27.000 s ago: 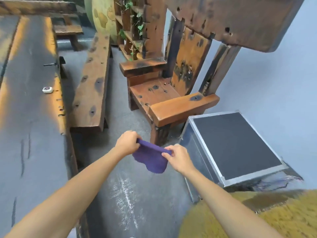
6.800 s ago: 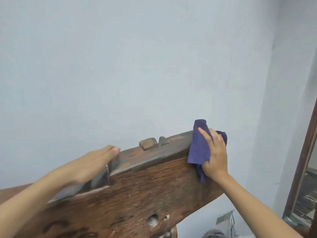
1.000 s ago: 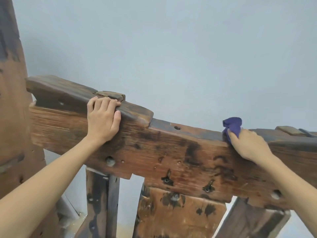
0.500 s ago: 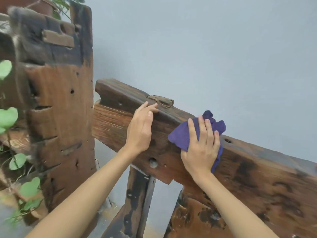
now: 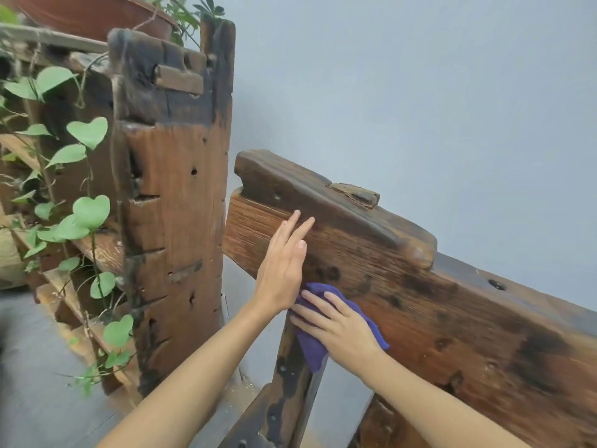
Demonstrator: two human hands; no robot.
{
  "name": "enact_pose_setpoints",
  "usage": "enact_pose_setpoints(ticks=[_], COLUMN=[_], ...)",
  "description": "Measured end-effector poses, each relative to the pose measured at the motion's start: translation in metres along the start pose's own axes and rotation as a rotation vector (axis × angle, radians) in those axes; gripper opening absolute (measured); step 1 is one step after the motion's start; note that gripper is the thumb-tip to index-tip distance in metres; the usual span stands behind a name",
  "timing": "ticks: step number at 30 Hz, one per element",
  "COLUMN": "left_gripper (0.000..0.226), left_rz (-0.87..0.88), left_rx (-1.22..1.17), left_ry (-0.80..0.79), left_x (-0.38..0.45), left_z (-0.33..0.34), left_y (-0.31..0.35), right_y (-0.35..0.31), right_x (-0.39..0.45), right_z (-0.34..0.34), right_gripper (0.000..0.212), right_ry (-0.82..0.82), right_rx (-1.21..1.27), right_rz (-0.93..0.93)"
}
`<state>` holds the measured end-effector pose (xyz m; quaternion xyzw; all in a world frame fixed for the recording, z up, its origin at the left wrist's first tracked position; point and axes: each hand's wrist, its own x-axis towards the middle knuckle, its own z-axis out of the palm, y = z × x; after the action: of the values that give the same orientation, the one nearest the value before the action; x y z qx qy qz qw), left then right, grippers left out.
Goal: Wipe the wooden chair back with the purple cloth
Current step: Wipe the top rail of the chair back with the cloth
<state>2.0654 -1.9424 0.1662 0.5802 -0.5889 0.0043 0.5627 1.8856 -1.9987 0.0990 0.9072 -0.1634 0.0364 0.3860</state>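
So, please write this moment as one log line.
step: wiping | right hand: presses purple cloth on chair back | left hand: open, on chair back

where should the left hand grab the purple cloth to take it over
Probably the loose lower corner of the purple cloth, hanging below the right hand over the chair's upright post. Pinch it from below and the left: the rest lies pinned flat against the wood under that hand.

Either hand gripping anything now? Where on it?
Nothing is gripped. The right hand presses the purple cloth flat against the chair back, fingers spread over its middle; the left hand rests flat on the wood.
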Motion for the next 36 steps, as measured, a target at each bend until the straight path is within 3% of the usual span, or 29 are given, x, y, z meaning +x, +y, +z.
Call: enact_pose_setpoints(ticks=[3, 5, 10, 13, 16, 19, 23, 29, 33, 36], left_gripper=[0.058, 0.056, 0.06, 0.058, 0.057, 0.056, 0.067, 0.06, 0.052, 0.053], left_rz=[-0.24, -0.35, -0.384, -0.461, -0.653, -0.802, -0.654, -0.265, -0.043, 0.095], left_rx=[-0.172, -0.151, -0.188, -0.197, -0.223, -0.256, -0.263, -0.048, 0.074, 0.185], left_ry=[0.171, 0.241, 0.294, 0.332, 0.299, 0.26, 0.231, 0.433, 0.34, 0.184], left_x=[0.014, 0.023, 0.033, 0.02, 0.004, -0.009, -0.003, 0.035, 0.057, 0.067], left_z=[-0.026, -0.041, -0.055, -0.05, -0.041, -0.043, -0.057, -0.053, -0.034, -0.01], left_y=[-0.005, -0.007, -0.021, -0.044, -0.075, -0.103, -0.1, -0.021, 0.026, 0.062], right_y=[0.041, 0.072, 0.092, 0.061, 0.016, -0.008, 0.025, 0.09, 0.113, 0.132], right_x=[0.065, 0.115, 0.187, 0.181, 0.16, 0.155, 0.174, 0.161, 0.107, 0.071], right_z=[-0.043, -0.075, -0.111, -0.084, -0.046, -0.029, -0.055, -0.107, -0.116, -0.124], right_gripper=[0.069, 0.059, 0.065, 0.06, 0.062, 0.066, 0.054, 0.057, 0.067, 0.055], right_ry=[0.245, 0.371, 0.416, 0.352, 0.115, -0.072, 0.098, 0.321, 0.24, 0.146], right_rx=[0.01, 0.029, 0.189, 0.071, 0.015, 0.024, 0.073, 0.168, 0.366, 0.527], right_rz=[0.125, 0.242, 0.437, 0.235, -0.094, -0.171, -0.027, 0.283, 0.494, 0.683])
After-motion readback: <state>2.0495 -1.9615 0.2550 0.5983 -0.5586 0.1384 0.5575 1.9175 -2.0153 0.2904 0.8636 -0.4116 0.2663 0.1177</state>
